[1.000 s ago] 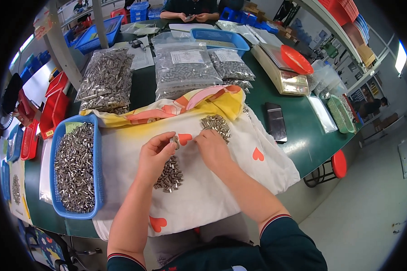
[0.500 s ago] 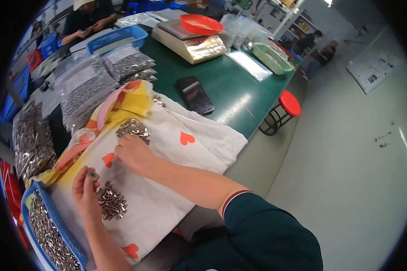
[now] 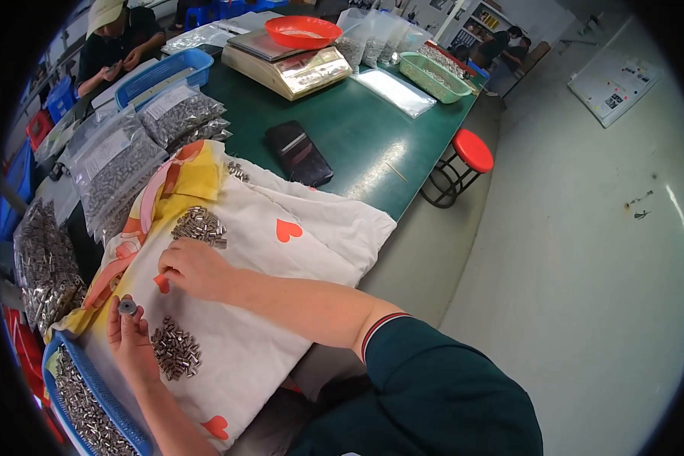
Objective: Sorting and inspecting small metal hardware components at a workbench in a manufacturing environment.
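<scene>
the left hand pinches a small round metal ring between thumb and fingertips, fingers curled close around it, just above a pile of small metal sleeves lying on a white cloth with red hearts. the right hand rests palm down on the same cloth, fingers bent and nearly closed at the cloth beside a red heart; whether it has hold of anything i cannot tell. just beyond it lies a second pile of metal sleeves. the cloth covers the near end of a green table. a blue basket full of the same metal parts sits at the left hand's near side. clear bags of parts lie past the cloth, a black wallet lies just beyond its far edge, and a scale carries a red bowl. a red stool stands beside the table. another person sits at the far end.
</scene>
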A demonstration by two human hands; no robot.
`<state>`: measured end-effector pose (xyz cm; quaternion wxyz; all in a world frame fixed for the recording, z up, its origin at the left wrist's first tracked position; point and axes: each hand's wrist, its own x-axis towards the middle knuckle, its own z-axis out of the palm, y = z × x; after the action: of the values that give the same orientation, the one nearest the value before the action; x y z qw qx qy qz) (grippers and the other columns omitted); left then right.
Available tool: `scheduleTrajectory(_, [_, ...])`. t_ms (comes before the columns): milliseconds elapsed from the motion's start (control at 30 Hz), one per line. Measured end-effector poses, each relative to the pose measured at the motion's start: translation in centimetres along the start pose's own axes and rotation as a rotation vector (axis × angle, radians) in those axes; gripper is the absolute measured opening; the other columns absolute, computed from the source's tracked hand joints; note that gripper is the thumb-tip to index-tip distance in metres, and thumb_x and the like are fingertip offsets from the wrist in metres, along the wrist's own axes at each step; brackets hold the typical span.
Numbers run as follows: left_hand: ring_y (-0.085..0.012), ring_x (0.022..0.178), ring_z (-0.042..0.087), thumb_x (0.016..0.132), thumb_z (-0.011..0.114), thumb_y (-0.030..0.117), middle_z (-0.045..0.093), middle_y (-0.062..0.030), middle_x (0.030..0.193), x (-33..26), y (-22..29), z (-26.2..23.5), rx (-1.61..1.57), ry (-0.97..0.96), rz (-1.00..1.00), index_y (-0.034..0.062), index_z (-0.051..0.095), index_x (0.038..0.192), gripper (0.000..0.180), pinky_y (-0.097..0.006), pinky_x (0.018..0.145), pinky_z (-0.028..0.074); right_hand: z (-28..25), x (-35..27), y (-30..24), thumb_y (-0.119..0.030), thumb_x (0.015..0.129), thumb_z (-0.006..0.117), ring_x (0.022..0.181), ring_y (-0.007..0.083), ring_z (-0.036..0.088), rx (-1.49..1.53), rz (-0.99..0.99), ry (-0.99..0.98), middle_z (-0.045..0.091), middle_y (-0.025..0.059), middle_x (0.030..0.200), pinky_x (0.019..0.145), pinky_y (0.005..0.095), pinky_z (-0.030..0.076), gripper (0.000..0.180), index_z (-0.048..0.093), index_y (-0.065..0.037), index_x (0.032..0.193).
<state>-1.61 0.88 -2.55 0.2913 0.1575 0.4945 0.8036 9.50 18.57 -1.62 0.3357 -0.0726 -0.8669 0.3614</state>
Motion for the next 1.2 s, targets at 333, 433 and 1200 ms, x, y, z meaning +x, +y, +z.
scheduleTrajectory(333, [-0.0145, 0.084, 0.056, 0.080, 0.055, 0.001, 0.055, -0.0088, 0.106, -2.0, 1.0, 0.9, 0.328, 0.002, 0.090, 0.0011, 0.048, 0.114, 0.036, -0.021, 0.070, 0.044, -2.0, 2.4, -5.3, -0.007, 0.070, 0.057, 0.063, 0.0170, 0.058, 0.465, 0.252, -0.082, 0.060, 0.0078, 0.069, 0.059, 0.0279, 0.045, 0.008, 0.057, -0.002, 0.076])
scheduleTrajectory(433, [-0.0155, 0.087, 0.056, 0.078, 0.056, 0.000, 0.056, -0.0100, 0.105, -1.6, 0.4, -0.1, 0.286, -0.081, 0.119, -0.0004, 0.049, 0.113, 0.036, -0.023, 0.072, 0.044, -0.9, 2.5, -6.3, -0.007, 0.070, 0.058, 0.063, 0.0165, 0.058, 0.504, 0.172, -0.072, 0.060, 0.0071, 0.069, 0.059, 0.0272, 0.045, 0.010, 0.057, -0.001, 0.078])
scheduleTrajectory(1200, [-0.0161, 0.089, 0.056, 0.076, 0.057, -0.003, 0.058, -0.0120, 0.100, -1.6, 0.4, -0.3, 0.270, -0.132, 0.036, -0.0052, 0.050, 0.111, 0.036, -0.026, 0.078, 0.046, 0.2, 0.8, -4.8, -0.008, 0.067, 0.059, 0.067, 0.0239, 0.056, 0.432, 0.072, -0.221, 0.057, 0.0101, 0.071, 0.060, 0.0319, 0.045, 0.009, 0.059, -0.002, 0.074])
